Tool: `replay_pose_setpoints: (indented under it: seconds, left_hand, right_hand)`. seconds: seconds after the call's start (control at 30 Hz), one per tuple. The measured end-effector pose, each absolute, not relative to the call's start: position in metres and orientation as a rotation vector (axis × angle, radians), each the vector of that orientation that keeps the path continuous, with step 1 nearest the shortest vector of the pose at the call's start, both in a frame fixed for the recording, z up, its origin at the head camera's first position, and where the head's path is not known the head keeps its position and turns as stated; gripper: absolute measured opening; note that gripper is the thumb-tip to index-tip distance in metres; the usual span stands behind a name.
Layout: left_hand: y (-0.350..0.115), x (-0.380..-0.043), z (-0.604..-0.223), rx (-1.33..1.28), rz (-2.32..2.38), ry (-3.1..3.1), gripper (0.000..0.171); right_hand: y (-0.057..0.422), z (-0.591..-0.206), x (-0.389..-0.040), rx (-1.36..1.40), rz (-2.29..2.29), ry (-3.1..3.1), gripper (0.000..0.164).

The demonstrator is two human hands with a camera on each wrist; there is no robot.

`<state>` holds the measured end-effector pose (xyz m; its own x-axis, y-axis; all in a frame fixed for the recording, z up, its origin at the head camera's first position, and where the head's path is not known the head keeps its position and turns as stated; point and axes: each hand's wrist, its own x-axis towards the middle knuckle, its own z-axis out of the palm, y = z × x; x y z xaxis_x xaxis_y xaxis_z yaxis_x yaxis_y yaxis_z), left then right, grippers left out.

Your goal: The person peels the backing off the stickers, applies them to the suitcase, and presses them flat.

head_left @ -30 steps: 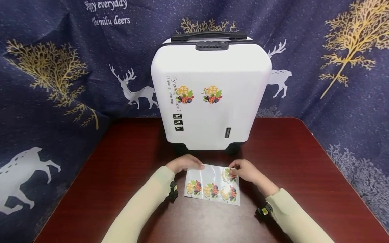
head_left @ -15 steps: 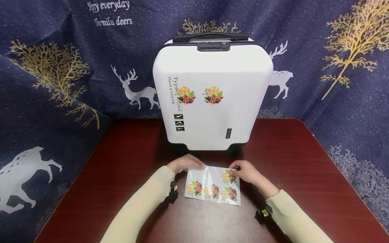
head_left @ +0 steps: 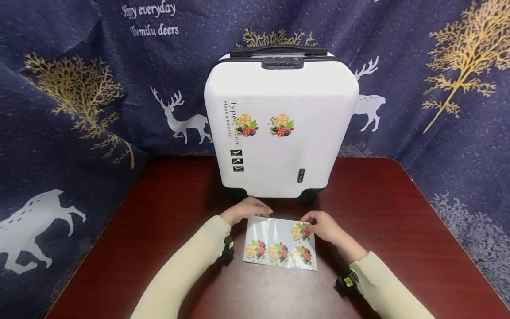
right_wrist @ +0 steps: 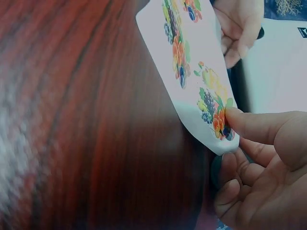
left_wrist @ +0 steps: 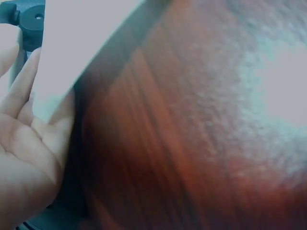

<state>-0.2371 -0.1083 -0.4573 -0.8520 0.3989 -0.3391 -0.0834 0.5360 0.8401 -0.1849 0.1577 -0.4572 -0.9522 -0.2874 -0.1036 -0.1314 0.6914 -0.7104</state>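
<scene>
A white sheet of fruit stickers (head_left: pixel 275 237) is held tilted above the table in the head view, several fruit prints along its lower and right parts. My right hand (head_left: pixel 324 227) pinches its upper right corner, thumb over the print, as the right wrist view shows with the right hand (right_wrist: pixel 273 158). At the sheet's upper left edge is my left hand (head_left: pixel 248 209), its thumb lifted off the front. The left wrist view has the left hand (left_wrist: pixel 31 148) with fingers behind the sheet (left_wrist: pixel 79 43) and the thumb apart from it.
Behind the sheet a white suitcase (head_left: pixel 279 159) stands upright on the dark red table (head_left: pixel 179 199). Two fruit stickers (head_left: pixel 281 126) are on its front, near printed lettering. A blue deer-patterned cloth (head_left: pixel 159 66) hangs behind and at the sides.
My left thumb has come off the sheet's front, and the left hand has risen slightly toward the suitcase. The right hand keeps its pinch. The head view has shifted a little.
</scene>
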Motion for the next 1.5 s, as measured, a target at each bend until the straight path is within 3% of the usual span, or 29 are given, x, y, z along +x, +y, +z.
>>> replay_pose_setpoints:
  seconds: [0.4, 0.9, 1.5]
  left_hand:
    - [-0.087, -0.235, -0.445, 0.547, 1.163, 2.377, 0.033]
    - [-0.068, -0.239, -0.438, 0.654, 0.93, 2.419, 0.029]
    - [-0.063, -0.232, -0.445, 0.555, 0.874, 2.389, 0.023]
  right_hand:
    - [0.152, -0.455, -0.186, -0.346, -1.12, 2.675, 0.006]
    - [0.147, -0.454, -0.186, -0.353, -1.128, 2.66, 0.008]
    - [0.145, -0.458, -0.187, -0.374, -1.146, 2.668, 0.006]
